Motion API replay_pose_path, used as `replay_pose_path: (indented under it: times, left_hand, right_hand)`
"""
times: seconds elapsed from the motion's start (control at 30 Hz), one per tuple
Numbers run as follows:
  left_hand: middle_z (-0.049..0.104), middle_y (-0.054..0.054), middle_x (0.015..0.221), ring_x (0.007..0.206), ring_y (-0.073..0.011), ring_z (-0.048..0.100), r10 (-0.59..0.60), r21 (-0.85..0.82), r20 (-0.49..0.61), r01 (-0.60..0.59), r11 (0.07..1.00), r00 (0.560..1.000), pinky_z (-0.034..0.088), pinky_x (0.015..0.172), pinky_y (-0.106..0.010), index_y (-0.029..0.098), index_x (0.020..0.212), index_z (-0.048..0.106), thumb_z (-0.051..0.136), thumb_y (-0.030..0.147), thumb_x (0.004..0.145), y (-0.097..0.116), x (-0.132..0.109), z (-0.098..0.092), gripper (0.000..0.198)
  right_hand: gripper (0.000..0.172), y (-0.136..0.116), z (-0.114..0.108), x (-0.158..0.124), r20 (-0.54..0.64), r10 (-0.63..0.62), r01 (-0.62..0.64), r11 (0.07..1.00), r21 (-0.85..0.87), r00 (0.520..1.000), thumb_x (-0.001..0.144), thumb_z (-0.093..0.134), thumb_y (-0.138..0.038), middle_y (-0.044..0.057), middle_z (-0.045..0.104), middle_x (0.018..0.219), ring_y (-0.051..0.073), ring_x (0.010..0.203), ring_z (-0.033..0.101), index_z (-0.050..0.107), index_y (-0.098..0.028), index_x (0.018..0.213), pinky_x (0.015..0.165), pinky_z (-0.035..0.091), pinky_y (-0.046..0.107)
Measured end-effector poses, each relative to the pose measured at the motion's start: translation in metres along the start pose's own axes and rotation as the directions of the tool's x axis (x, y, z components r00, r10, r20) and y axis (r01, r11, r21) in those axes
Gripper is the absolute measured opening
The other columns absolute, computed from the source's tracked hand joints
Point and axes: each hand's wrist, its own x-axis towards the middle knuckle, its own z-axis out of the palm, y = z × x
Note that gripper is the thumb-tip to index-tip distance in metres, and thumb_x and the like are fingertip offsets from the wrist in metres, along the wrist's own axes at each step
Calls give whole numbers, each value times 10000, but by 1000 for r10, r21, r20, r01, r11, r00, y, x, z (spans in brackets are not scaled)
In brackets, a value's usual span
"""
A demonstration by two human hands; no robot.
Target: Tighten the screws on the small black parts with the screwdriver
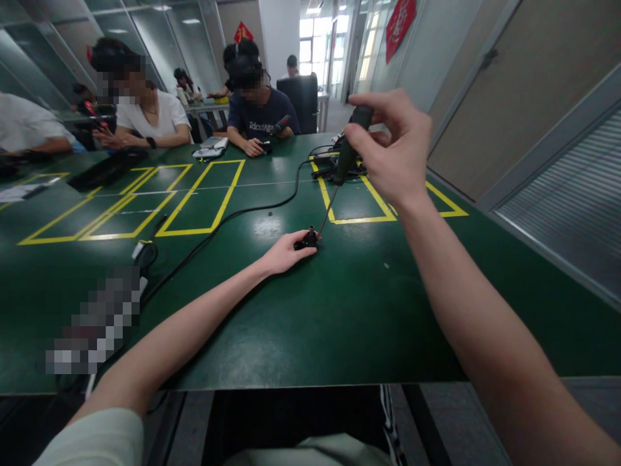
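My right hand point(391, 152) is closed around the dark handle of a screwdriver point(345, 158), held tilted above the table. Its thin shaft runs down and left, and its tip meets a small black part point(309, 238) on the green table point(339, 310). My left hand point(286, 252) rests on the table and pinches that small black part with its fingertips, holding it in place. What the part is exactly I cannot make out.
A black cable point(233, 217) runs across the table from dark equipment point(334, 165) at the far side. Yellow tape rectangles point(204, 200) mark the surface. A blurred object point(97, 323) lies at the left. Other people sit at the far end, handling tools. A wall stands to the right.
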Motion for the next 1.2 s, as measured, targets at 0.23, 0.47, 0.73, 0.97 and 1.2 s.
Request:
replay_pose_path:
  times: [0.23, 0.47, 0.73, 0.97, 1.2]
  left_hand:
    - [757, -115, 1272, 1209, -271, 677, -4, -2, -10, 4, 1000, 1000, 468, 1131, -447, 148, 1208, 744, 715, 284, 871, 0, 1, 0, 364]
    - [757, -111, 1263, 1195, -269, 679, 3, -1, -1, -3, 1000, 1000, 476, 1120, -435, 150, 1202, 745, 712, 299, 872, 1, 0, 0, 364]
    - [771, -107, 1220, 1161, -261, 690, -6, -7, -15, 6, 1000, 1000, 486, 1104, -438, 151, 1153, 757, 720, 276, 862, 2, 0, 2, 319]
    - [788, -112, 1156, 1086, -256, 716, 6, 17, -23, -6, 1000, 1000, 523, 1045, -419, 138, 1108, 767, 748, 307, 851, 5, -1, 1, 309]
    - [792, -119, 1132, 1065, -268, 723, -7, 14, -30, 8, 1000, 1000, 528, 1034, -434, 129, 1093, 767, 770, 335, 831, 7, -2, 1, 333]
  right_hand:
    - [219, 0, -1, 0, 0, -18, 18, 1000, -18, 1000, 869, 746, -455, 45, 712, 1179, 211, 950, 674, 728, -338, 1054, 699, 585, 325]
    - [237, -2, -1, 0, 94, -40, 32, 996, 88, 995, 936, 656, -480, 40, 754, 1099, 220, 1030, 703, 706, -340, 1122, 844, 611, 356]
    - [283, -4, 0, 0, 94, -30, 23, 997, 71, 995, 920, 684, -498, 44, 755, 1108, 213, 1017, 707, 702, -316, 1136, 866, 608, 354]
    - [323, -4, -1, -1, 30, -44, 44, 999, 10, 999, 859, 744, -568, 48, 729, 1179, 209, 969, 692, 710, -329, 1073, 746, 598, 327]
    - [308, -6, 1, -2, 54, -49, 42, 991, 127, 997, 896, 689, -580, 38, 747, 1117, 202, 923, 705, 699, -315, 1052, 819, 607, 364]
